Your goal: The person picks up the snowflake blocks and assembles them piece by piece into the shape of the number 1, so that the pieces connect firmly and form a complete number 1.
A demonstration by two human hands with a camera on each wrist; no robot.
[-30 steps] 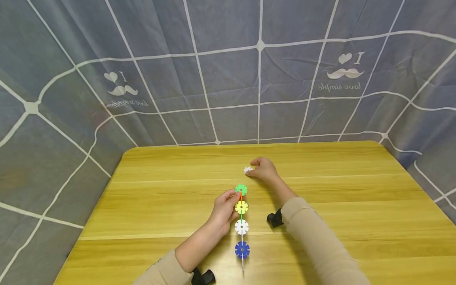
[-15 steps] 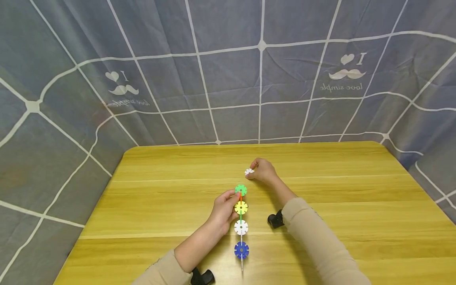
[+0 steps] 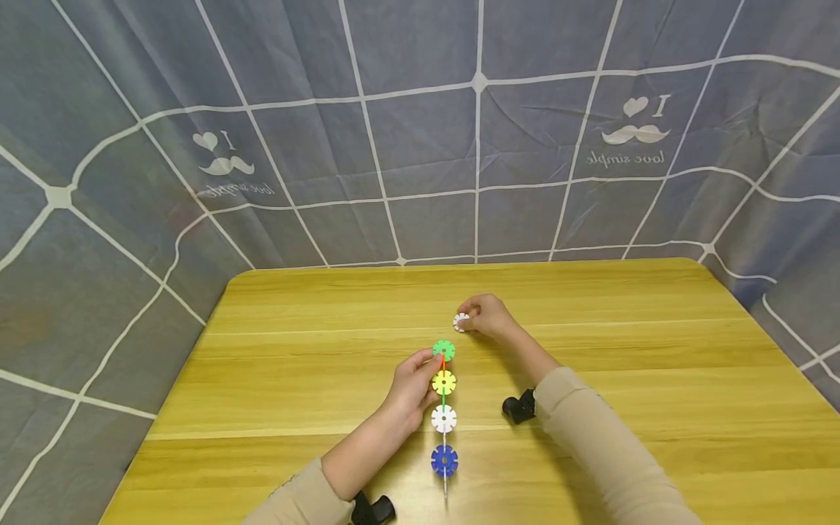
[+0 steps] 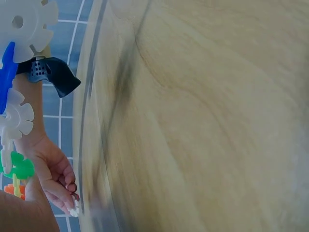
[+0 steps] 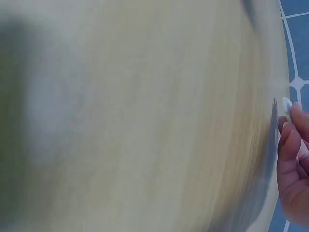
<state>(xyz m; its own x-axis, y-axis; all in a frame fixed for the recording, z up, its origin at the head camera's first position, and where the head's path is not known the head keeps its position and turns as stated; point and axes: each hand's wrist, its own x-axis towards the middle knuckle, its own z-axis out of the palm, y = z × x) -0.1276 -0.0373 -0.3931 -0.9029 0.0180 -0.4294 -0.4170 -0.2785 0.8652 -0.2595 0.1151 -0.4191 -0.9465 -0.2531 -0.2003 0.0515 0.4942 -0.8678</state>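
Observation:
My left hand (image 3: pixel 405 394) grips a chain of notched plastic discs near its far end, thumb by the green disc (image 3: pixel 443 350). Towards me follow a yellow disc (image 3: pixel 443 382), a white disc (image 3: pixel 443 418) and a blue disc (image 3: pixel 444 461), joined by discs seen edge-on. Beyond the chain, my right hand (image 3: pixel 488 317) pinches a loose white notched disc (image 3: pixel 461 322), apart from the green one. The left wrist view shows part of the chain, with a large white disc (image 4: pixel 29 21) at top left. In the right wrist view, the loose disc (image 5: pixel 286 104) peeks out at the fingertips.
The wood-grain table (image 3: pixel 275 364) spreads out on both sides of the hands. A grey curtain (image 3: pixel 426 146) with white lines hangs behind its far edge. Black wrist-worn devices, one by the right sleeve (image 3: pixel 520 407) and one by the left (image 3: pixel 374 509), jut inward.
My right hand has shifted slightly nearer and to the right, turning the loose white disc so its round face shows. The right forearm has moved rightward; my left hand and the chain stay put.

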